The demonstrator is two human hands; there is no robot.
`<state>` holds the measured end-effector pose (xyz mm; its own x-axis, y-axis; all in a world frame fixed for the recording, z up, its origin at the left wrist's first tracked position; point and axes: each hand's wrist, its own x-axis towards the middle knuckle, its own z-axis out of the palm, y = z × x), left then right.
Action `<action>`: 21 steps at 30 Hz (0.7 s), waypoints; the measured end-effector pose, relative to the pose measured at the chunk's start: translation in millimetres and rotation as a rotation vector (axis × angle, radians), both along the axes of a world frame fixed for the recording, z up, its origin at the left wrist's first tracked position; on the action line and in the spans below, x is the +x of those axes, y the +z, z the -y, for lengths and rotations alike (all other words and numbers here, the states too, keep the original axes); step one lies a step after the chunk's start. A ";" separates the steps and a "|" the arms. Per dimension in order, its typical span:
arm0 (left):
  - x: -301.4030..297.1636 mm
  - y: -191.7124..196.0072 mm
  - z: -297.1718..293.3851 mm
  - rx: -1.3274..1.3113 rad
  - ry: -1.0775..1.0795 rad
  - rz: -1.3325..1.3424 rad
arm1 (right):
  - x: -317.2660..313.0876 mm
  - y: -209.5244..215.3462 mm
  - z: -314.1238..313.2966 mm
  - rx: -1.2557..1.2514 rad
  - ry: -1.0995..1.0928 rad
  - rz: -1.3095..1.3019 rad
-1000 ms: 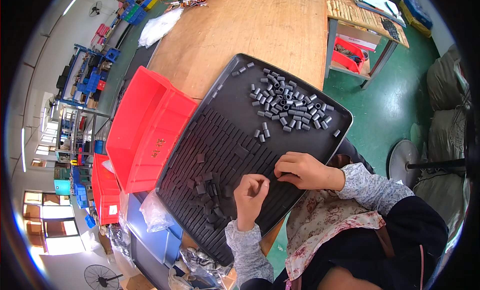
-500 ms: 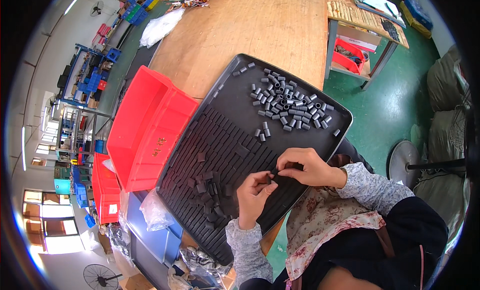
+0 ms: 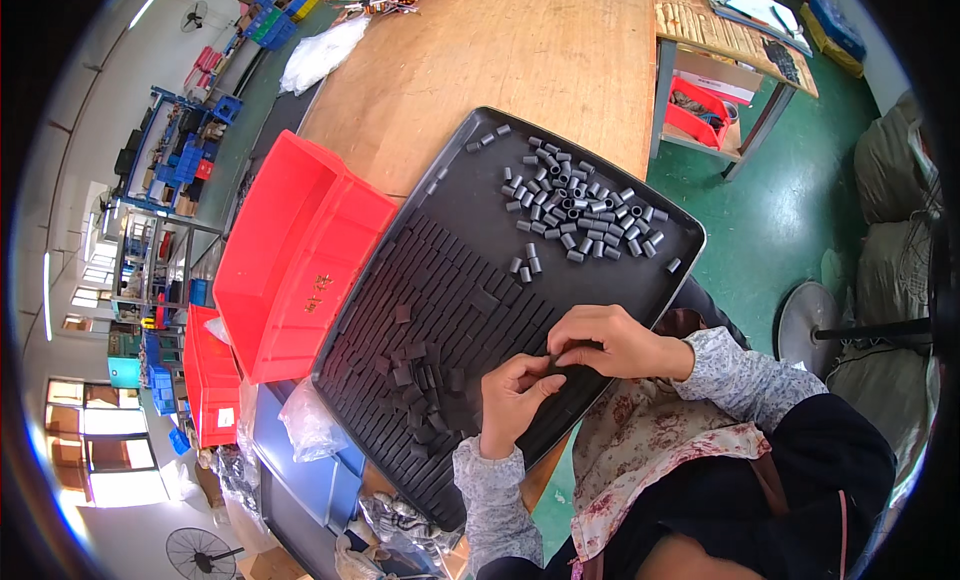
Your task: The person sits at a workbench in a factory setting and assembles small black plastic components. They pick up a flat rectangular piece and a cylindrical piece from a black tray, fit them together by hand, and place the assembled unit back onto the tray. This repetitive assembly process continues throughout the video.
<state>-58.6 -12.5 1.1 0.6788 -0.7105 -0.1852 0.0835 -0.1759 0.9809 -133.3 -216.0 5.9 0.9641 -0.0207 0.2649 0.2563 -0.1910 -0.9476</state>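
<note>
My left hand (image 3: pixel 510 400) and my right hand (image 3: pixel 615 345) meet over the near right part of a black tray (image 3: pixel 465 190). Thumbs and fingertips of both are closed on a small black piece (image 3: pixel 556 362), mostly hidden by the fingers. Under and left of the hands, rows of thin black rectangular pieces (image 3: pixel 400 290) line the tray. On top of them, left of my left hand, lies a loose heap of small black blocks (image 3: pixel 418 380). Short grey tubes (image 3: pixel 590 218) are scattered and piled at the tray's far right.
Against the tray's left side leans a red bin (image 3: pixel 275 270), with another red bin (image 3: pixel 208 380) behind. The tray lies on a wooden table (image 3: pixel 500 50). A side table (image 3: pixel 735 30) stands at far right, and a fan (image 3: pixel 808 320) at right.
My hands have drawn closer together round the small black piece. My left hand has shifted slightly right, and the right hand's fingers have lowered a little.
</note>
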 end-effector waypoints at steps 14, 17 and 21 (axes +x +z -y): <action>2.4 6.2 7.9 -0.085 0.012 -0.175 | 2.6 -2.7 6.3 -0.027 -0.080 0.184; 11.7 16.0 19.0 -0.043 0.160 0.096 | 4.3 -5.8 12.3 0.112 -0.293 0.061; 41.3 19.3 21.5 0.262 0.159 0.938 | 8.8 -1.4 30.0 0.048 -0.440 -0.248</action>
<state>-17.3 -34.0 20.3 0.7150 -0.6114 0.3390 -0.6669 -0.4510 0.5931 -124.6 -245.9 4.4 0.8950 -0.4456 0.0178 -0.0727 -0.1853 -0.9800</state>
